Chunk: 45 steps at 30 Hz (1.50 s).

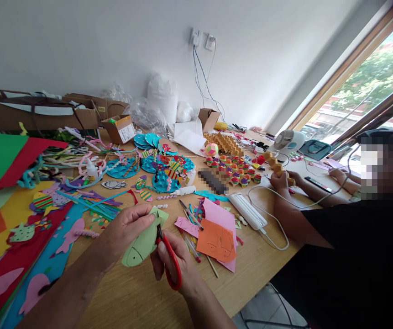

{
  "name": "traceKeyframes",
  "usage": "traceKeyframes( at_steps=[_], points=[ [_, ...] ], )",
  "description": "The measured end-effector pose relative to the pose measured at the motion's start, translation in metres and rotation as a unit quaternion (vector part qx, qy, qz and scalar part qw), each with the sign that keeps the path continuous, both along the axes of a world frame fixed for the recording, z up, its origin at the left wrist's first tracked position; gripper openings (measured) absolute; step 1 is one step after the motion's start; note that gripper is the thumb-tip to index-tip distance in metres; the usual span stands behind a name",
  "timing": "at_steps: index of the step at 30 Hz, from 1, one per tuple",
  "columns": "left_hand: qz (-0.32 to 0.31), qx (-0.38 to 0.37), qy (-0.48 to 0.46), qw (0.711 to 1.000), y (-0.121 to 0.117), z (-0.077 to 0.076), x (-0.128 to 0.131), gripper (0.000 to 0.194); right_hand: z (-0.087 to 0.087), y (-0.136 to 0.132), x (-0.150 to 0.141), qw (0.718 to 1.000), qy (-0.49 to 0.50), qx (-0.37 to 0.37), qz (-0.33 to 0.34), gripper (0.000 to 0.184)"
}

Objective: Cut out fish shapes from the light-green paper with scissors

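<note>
My left hand (131, 228) pinches a green paper fish (140, 249) near its tail, thumb on top. The fish has an eye and a gill line drawn in dark ink, and its head points down and to the left. In my right hand (179, 256) is a pair of scissors (173, 265) with red handles. Their dark blades meet the upper right edge of the fish, close to the tail. How far the blades are apart is hard to see. Both hands are held above the wooden table (114, 301).
Right of my hands lie orange paper (217, 241) with drawn outlines, pens (191, 214) and a white power strip (247, 212). Pink paper fish (70, 235) and coloured sheets (45, 246) cover the left. Beyond stand blue decorated discs (124, 169). At the right a person (347, 246) handles egg-carton pieces (278, 167).
</note>
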<state>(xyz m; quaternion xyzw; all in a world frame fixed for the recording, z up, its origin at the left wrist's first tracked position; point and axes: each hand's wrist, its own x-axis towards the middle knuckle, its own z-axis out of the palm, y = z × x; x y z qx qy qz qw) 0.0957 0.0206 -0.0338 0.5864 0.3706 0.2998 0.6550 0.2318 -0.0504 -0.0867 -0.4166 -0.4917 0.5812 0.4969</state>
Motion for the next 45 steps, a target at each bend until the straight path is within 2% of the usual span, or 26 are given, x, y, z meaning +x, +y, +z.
traceKeyframes(
  at_steps=[12,17,26,37,45],
  points=[
    [0.013,0.028,0.03,0.999,-0.003,0.002,0.005,0.028,0.0,-0.002,-0.002,1.0,-0.01,0.006,-0.017,0.058],
    [0.02,0.009,0.011,1.0,-0.006,0.002,0.006,0.03,0.0,-0.002,-0.004,1.0,0.001,0.001,-0.022,0.058],
    [0.029,0.02,0.003,0.999,-0.007,0.001,0.009,0.032,-0.014,-0.002,-0.004,0.999,0.032,0.029,-0.024,0.053],
    [0.019,0.053,0.002,0.998,-0.007,-0.003,0.009,0.03,-0.011,-0.004,-0.004,0.998,0.044,0.05,-0.02,0.049],
    [0.019,0.049,0.009,0.999,-0.006,-0.001,0.009,0.03,-0.01,-0.004,-0.004,0.998,0.039,0.042,-0.019,0.053]
  ],
)
